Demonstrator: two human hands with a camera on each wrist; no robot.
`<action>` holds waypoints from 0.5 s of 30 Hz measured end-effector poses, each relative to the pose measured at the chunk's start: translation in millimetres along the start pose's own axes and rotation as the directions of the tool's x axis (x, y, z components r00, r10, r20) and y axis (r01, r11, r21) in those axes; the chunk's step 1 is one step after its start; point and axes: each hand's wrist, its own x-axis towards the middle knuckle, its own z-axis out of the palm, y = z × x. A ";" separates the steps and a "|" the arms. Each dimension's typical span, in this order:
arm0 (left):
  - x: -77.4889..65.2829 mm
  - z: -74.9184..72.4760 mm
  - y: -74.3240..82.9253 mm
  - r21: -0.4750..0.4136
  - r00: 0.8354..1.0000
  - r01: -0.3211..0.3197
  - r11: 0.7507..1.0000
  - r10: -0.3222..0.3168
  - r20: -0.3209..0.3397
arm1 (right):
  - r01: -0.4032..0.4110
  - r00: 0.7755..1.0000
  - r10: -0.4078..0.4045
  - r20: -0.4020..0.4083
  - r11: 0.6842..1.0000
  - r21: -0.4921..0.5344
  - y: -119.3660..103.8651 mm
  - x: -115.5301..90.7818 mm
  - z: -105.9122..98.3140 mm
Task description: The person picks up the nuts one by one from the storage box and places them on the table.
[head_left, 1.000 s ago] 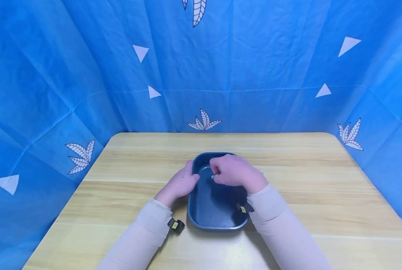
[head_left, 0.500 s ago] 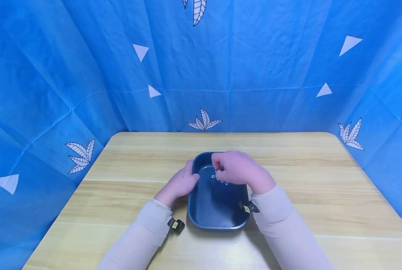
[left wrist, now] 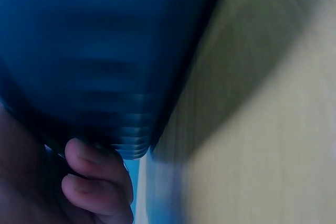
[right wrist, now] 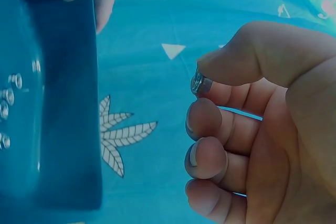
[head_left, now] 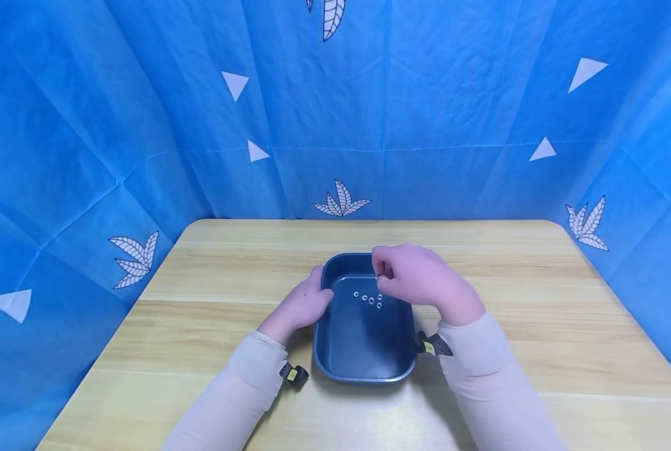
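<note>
A dark blue rectangular tray (head_left: pixel 363 357) with rounded corners sits on the wooden table. My left hand (head_left: pixel 301 307) grips its left wall, thumb over the rim; in the left wrist view the curled fingers (left wrist: pixel 100 192) lie against the ribbed outside. Several small metal nuts (head_left: pixel 371 300) lie on the tray floor toward the far end. Over the tray's far right part, my right hand (head_left: pixel 422 282) is raised. It pinches one metal nut (right wrist: pixel 201 83) between thumb and index finger, as the right wrist view shows. The other fingers of that hand are curled in.
The light wooden table (head_left: pixel 200 263) extends around the tray on all sides. A blue cloth (head_left: pixel 453 125) with leaf and triangle prints hangs behind the table and along both sides. Each wrist wears a small black camera, such as the left one (head_left: pixel 296 376).
My right hand has moved right and a little away from me, rising from the tray floor with a nut. The nuts it covered now show. The left hand and tray stay put.
</note>
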 end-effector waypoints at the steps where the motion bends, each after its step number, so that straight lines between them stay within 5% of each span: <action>1: 0.2 0.0 -0.3 0.003 1.000 -0.001 1.000 0.001 -0.001 | -0.002 1.000 0.002 -0.002 1.000 -0.002 1.4 -0.8 -1.4; 15: 1.4 -0.1 0.9 0.008 1.000 0.006 1.000 -0.006 0.010 | -0.054 0.998 0.053 -0.035 0.999 -0.011 23.9 -9.3 -8.5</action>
